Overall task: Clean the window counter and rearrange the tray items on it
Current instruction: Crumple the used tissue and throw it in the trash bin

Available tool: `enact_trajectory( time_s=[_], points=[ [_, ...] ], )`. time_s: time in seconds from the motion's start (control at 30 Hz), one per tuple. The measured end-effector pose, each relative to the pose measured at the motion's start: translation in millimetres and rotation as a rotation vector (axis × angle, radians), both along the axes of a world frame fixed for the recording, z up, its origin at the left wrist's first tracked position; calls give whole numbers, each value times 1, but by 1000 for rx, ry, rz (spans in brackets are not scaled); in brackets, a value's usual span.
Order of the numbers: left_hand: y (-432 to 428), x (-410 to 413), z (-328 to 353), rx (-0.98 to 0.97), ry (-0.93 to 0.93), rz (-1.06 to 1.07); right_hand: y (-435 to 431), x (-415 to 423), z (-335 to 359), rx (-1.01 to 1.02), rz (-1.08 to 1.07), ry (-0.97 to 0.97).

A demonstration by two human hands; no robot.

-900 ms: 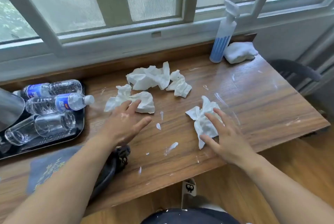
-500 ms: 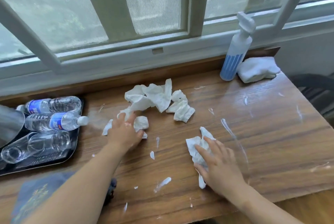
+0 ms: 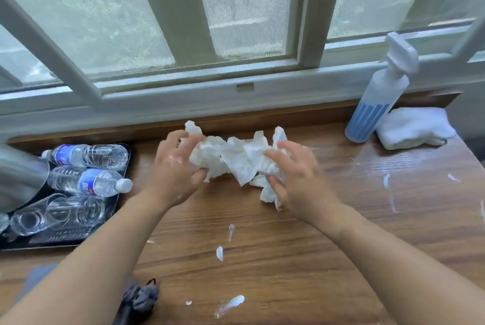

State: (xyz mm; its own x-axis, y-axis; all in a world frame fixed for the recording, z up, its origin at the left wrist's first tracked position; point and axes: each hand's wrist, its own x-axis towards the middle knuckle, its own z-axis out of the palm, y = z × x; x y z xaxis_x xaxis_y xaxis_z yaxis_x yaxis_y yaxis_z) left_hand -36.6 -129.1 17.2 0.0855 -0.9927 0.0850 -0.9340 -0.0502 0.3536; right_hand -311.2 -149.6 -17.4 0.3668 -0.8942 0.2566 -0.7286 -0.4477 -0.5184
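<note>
Head view: left hand (image 3: 174,175) and right hand (image 3: 296,180) clutch crumpled tissues (image 3: 236,156); bottle labels (image 3: 86,183) unreadable.

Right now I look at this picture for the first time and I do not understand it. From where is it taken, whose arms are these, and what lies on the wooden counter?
There is no machine here. A person wears a camera on the head, so you look down along their two bare arms at a wooden counter under a window.

The left hand and the right hand press from both sides on a pile of crumpled white tissues, gathering it between them.

At the left stands a black tray. On it lie two water bottles on their sides and clear glasses, also on their sides. A metal vessel shows at the edge; I cannot tell what it is.

At the right stands a spray bottle, upright, with a folded white cloth beside it. White smears and scraps dot the wood.
</note>
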Motion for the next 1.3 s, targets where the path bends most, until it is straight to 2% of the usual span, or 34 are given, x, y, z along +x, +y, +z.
enact_trajectory(
  time_s=[0.1, 0.17, 0.23, 0.4, 0.53, 0.63, 0.8, 0.93, 1.13, 1.3],
  points=[
    [-37, -13, -8, 341, -93, -84, -30, 24, -14, 130, 91, 269],
    [-54, -19, -19, 493, -196, -133, -39, 32, -29, 228, 126, 404],
    [-64, -22, -30, 566, -231, -142, -40, 36, -41, 237, 161, 456],
    [-64, -29, -51, 569, -179, -188, -44, 39, -54, 204, 179, 469],
    [-50, -38, -55, 500, -124, -166, -37, 35, -64, 103, 164, 422],
    [-34, -47, -64, 453, -89, -132, -25, 32, -73, 12, 160, 271],
    [2, -62, -68, 331, 260, -92, -4, 24, -70, -6, 169, 60],
    [36, -71, -49, 231, 432, -78, 14, 14, -52, -72, 196, -133],
    [89, -81, -15, 259, 633, -22, 70, 3, -20, -79, 157, -281],
    [145, -93, 2, 307, 759, -96, 144, -8, 0, -103, 65, -359]
  ],
)
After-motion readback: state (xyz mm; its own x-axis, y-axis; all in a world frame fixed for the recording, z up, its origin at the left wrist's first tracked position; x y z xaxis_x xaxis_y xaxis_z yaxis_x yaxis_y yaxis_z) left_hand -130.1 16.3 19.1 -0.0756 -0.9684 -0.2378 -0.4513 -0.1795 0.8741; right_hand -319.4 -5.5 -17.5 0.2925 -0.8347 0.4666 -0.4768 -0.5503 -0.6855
